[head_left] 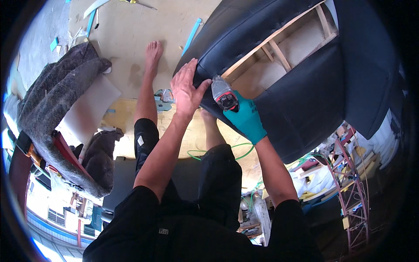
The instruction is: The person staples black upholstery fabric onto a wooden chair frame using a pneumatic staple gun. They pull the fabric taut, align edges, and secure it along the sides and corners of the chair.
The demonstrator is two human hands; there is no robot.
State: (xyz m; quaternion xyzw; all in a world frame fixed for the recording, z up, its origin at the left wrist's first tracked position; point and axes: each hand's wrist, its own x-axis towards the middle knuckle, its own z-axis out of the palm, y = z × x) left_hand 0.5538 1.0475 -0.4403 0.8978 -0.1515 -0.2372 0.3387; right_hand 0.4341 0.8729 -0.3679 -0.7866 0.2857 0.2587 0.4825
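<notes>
A: Where is the upholstered frame (301, 98) placed?

B: It is spread from 12 round to 3 o'clock, covered in black leather-like material; bare wooden slats (280, 56) are left exposed in a long gap at 1 o'clock.

A: And the hands?

B: The bare left hand (184, 89) is laid on the near-left edge of the cover, fingers extended and thumb held apart. By the gloved right hand (248, 114), clamped round it, a red-and-grey staple gun (223, 95) is held just beside the left thumb. Whether its trigger is pressed cannot be told, since it is hidden under the tool and glove.

A: What is found around?

B: A bulky roll of dark grey felt (61, 96) is heaped between 9 and 10 o'clock, with a white sheet (89, 109) tucked against it. A yellow-handled screwdriver (139, 4) is seen at 11, a blue strip (191, 37) near 12, and a reddish metal truss (352, 196) at 4.

A: Is anything in the way?

B: A thin green hose (249, 152) is looped near 6 o'clock, partly hidden by a leg.
</notes>
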